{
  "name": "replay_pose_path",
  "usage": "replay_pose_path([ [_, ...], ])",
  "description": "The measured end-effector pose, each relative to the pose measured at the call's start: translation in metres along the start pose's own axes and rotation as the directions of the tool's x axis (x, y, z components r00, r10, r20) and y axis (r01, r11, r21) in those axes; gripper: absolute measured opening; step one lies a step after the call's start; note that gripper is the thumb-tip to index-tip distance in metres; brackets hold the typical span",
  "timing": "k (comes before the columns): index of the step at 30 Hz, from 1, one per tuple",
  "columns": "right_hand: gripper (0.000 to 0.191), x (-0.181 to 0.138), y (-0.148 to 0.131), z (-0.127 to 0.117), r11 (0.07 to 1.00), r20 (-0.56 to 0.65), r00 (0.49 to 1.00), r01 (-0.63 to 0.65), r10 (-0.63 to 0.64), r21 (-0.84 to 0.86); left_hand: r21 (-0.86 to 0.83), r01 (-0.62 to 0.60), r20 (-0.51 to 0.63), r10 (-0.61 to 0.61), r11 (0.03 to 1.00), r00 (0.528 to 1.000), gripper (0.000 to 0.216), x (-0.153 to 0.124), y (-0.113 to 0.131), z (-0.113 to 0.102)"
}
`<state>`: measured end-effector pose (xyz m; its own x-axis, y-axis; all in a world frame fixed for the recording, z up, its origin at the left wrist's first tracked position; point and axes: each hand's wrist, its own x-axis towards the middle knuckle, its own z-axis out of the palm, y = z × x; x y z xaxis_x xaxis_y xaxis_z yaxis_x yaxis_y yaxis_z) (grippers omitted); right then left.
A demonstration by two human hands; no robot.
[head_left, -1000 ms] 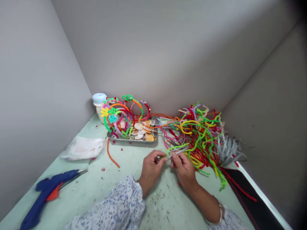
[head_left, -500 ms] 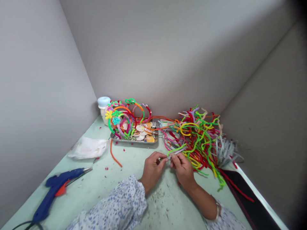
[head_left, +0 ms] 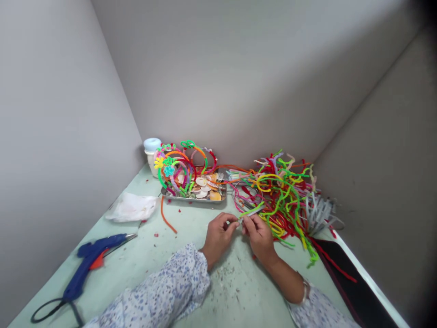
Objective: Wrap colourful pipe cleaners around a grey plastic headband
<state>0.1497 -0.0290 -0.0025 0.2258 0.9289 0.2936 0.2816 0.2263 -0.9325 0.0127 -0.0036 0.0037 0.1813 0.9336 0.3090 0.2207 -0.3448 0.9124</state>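
Pale table (head_left: 191,223); grey strip (head_left: 253,212) pinched between fingers (head_left: 250,224).

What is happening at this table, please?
A person's left hand and right hand, close together, pinch what looks like a green fuzzy stem and a grey strip; the exact grip is unclear. A tangle of coloured stems lies beyond the right hand. Decorated hoops stand in a tray of shells, and a blue glue gun lies to the left.
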Motion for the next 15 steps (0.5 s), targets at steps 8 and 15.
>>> replay_pose_path([
  [8,0.034,-0.0006,-0.0005,0.0002,1.000,-0.012,1.000,0.000,0.000,-0.013,0.032,-0.013,-0.004,0.013,0.999,1.000,0.014,-0.0006,0.0021,-0.0006],
  [15,0.033,-0.0011,-0.0011,-0.0006,1.000,-0.012,1.000,0.007,-0.007,-0.018,-0.014,0.004,0.001,-0.004,1.000,1.000,0.015,-0.0009,0.0054,-0.0021],
])
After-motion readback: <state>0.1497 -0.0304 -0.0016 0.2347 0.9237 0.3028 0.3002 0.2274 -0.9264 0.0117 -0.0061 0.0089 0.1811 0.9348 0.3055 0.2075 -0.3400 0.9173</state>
